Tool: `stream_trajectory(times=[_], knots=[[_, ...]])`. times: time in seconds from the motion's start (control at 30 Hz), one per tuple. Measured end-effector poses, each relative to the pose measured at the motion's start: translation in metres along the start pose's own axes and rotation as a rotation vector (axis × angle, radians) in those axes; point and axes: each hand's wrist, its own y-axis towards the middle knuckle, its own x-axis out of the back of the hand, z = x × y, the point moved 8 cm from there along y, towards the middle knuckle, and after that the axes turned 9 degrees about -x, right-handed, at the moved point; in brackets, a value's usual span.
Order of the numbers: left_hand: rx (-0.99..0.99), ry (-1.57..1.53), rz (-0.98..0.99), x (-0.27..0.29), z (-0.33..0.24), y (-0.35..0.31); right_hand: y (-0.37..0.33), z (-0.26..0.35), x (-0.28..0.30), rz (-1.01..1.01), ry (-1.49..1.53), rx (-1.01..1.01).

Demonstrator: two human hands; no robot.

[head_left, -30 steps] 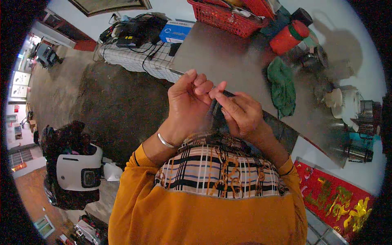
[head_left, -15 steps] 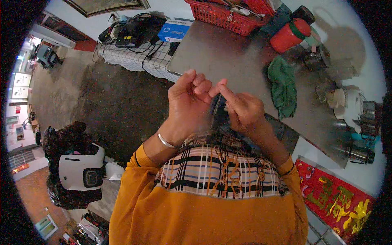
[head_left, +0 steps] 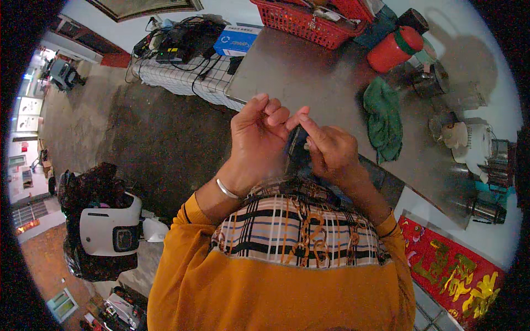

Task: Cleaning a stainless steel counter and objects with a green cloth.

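Observation:
In front of my chest, near the steel tabletop's (head_left: 309, 74) close edge, I hold both hands up. My left hand (head_left: 256, 135), a silver bangle (head_left: 225, 188) at its wrist, has its thumb and most fingers curled in, with the little finger sticking out to the right. My right hand (head_left: 334, 146) points its index finger at the tip of that little finger; the two seem to touch. Its other fingers are folded under, partly hidden. Nothing shows in either hand. My sleeves (head_left: 190, 243) are mustard, and patterned cloth (head_left: 298, 237) covers my front.
The tabletop bears a red basket (head_left: 301, 25), a red canister (head_left: 395, 49), a green cloth (head_left: 382, 118) and metal vessels. Beyond it, a blue box (head_left: 237, 41) and cables lie on checked cloth (head_left: 182, 80). At left stands a white scooter (head_left: 110, 231). A red banner (head_left: 447, 265) hangs right.
Both hands keep nearly the same pose. The left hand has shifted very slightly to the right; the fingertips still meet.

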Motion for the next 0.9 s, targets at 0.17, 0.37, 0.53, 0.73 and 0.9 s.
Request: stream_trajectory(times=[0.17, 0.37, 0.53, 0.73, 0.9], knots=[[-0.005, 0.017, 0.039, 0.000, 0.002, 0.001, 0.004, 0.005, 0.003, 0.074, 0.003, -0.049], [0.003, 0.098, 0.103, 0.003, 0.006, 0.002, 0.011, 0.041, 0.007, 0.161, 0.101, 0.180], [-0.006, 0.121, 0.048, 0.001, 0.007, -0.001, 0.013, 0.029, 0.003, 0.099, -0.046, 0.110], [0.011, 0.070, 0.042, 0.005, 0.009, -0.002, 0.012, 0.028, 0.004, 0.041, -0.067, 0.091], [0.011, 0.079, 0.031, 0.005, 0.010, -0.002, 0.011, 0.025, 0.004, 0.038, -0.051, 0.061]])
